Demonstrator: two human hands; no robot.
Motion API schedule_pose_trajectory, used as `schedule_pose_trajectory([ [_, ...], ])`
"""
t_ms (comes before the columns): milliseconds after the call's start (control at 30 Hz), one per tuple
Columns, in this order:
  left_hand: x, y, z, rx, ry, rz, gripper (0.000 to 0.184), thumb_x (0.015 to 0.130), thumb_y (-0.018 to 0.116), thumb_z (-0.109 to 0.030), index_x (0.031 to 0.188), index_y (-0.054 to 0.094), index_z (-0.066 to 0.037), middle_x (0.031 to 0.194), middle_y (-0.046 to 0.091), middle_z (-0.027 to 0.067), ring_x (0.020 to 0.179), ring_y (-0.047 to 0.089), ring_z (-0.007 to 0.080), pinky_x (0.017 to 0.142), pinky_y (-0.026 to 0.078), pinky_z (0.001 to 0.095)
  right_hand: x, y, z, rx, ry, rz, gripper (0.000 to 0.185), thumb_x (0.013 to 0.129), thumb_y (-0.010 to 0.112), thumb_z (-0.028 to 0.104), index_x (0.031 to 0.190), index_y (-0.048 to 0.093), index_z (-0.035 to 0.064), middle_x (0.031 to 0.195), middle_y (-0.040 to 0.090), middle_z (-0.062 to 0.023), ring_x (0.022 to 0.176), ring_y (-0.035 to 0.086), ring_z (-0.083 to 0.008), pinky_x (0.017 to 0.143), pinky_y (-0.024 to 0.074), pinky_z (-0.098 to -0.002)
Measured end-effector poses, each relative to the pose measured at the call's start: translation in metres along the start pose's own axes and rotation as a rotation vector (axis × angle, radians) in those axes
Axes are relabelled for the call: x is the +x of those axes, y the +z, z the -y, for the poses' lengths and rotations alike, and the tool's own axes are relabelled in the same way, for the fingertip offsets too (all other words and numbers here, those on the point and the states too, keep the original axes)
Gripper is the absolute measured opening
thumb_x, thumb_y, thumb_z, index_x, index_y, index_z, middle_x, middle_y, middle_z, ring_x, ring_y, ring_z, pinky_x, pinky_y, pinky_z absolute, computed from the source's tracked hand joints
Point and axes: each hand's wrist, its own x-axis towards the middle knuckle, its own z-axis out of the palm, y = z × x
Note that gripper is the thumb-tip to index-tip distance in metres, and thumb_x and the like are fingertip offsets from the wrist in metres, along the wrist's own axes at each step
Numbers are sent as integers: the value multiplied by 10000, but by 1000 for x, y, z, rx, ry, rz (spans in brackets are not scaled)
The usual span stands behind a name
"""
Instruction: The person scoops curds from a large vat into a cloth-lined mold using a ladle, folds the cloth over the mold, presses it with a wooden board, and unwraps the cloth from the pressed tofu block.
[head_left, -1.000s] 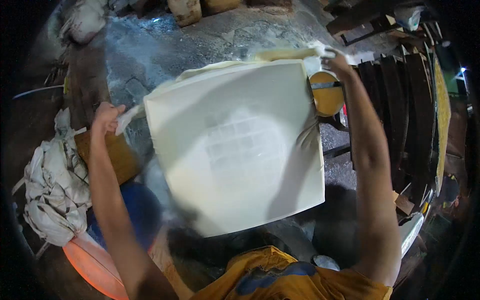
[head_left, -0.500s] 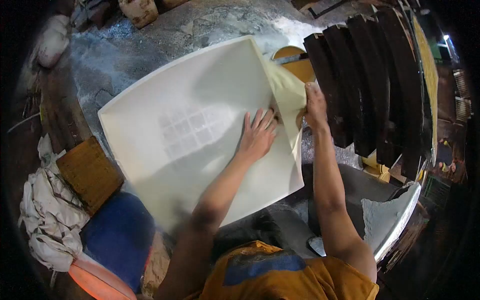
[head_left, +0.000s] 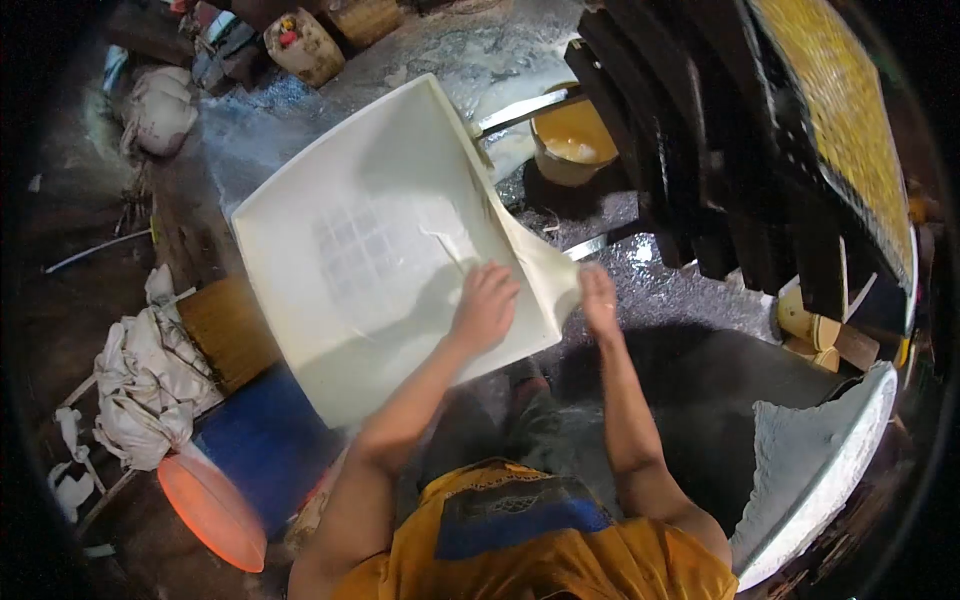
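**Our right hand point(head_left: 598, 300) grips the pale cloth point(head_left: 562, 284) at the panel's edge**

We have our left hand point(head_left: 486, 308) palm down on the pale square panel point(head_left: 375, 235), its fingers loosely open and slightly bent, beside a raised fold in the surface. The panel stretches forward and leftward from that hand. Our right hand, just off the panel's right edge, pinches the cloth, which is pulled taut into a point. Ahead of the right hand we see a yellow bucket point(head_left: 573, 148); beyond it to the right, dark slats point(head_left: 690, 150). Well left of our left hand lies a wooden block point(head_left: 228, 335).
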Motion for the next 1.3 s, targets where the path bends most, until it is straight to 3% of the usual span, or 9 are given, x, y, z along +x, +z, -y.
schedule_pose_trajectory([
  [133,-10,21,-13,185,-19,160,291,786,563,-183,1031,602,-30,1251,480,179,1256,368,351,1050,235,574,-17,-43,109,8,92,164,160,834,657,107,941,571,24,880,590,-33,825,561,-100,726,454,-272],
  [333,-8,15,-6,106,-198,130,250,775,600,-193,984,647,-66,1221,547,154,1223,418,350,1035,239,576,-53,-82,50,-564,-202,37,209,767,661,26,967,604,8,943,624,-118,921,606,-244,844,465,-356],
  [600,-125,-105,126,174,-405,-646,199,715,712,-90,903,650,-72,974,657,125,970,601,290,893,448,374,-128,-21,67,-473,-223,99,124,756,661,19,873,623,2,852,628,-155,769,611,-314,700,485,-354],
  [667,-161,-173,160,245,-826,-702,185,729,692,-84,899,629,-50,984,646,98,974,587,263,894,440,378,-137,16,76,-486,-312,167,137,749,659,6,880,621,-1,862,627,-159,772,616,-321,698,490,-355],
  [833,-217,-210,297,-445,-1157,-885,253,876,554,-221,1012,639,-24,981,663,84,875,614,206,799,479,357,-146,149,121,-454,-476,380,261,752,717,76,991,618,40,1059,622,-156,1058,564,-325,909,463,-395],
  [900,-210,-194,288,-1329,-1087,-584,409,943,430,-356,1122,603,-31,1059,646,111,918,629,244,809,514,366,-149,212,126,-496,-506,440,314,752,712,61,1046,602,47,1178,579,-161,1177,496,-342,992,412,-426],
  [1000,-225,-138,326,-1357,-1198,-587,412,920,464,-334,1175,574,-30,1045,641,110,922,621,228,778,519,365,-146,306,121,-602,-477,515,435,823,658,174,1230,524,99,1340,465,-183,1293,357,-404,1080,308,-492],
  [1200,-201,-143,301,-113,-975,-964,241,960,434,-174,1002,557,30,846,618,163,747,600,288,696,470,378,-90,438,125,-518,-672,205,465,872,585,205,1314,464,126,1367,420,-207,1311,302,-437,1103,216,-529],
  [1300,-200,-212,222,-160,-726,-1197,128,910,546,-121,879,548,4,771,561,121,683,553,247,666,456,342,-85,467,103,-899,-652,73,477,893,543,227,1348,432,136,1396,390,-194,1327,263,-442,1083,212,-564],
])
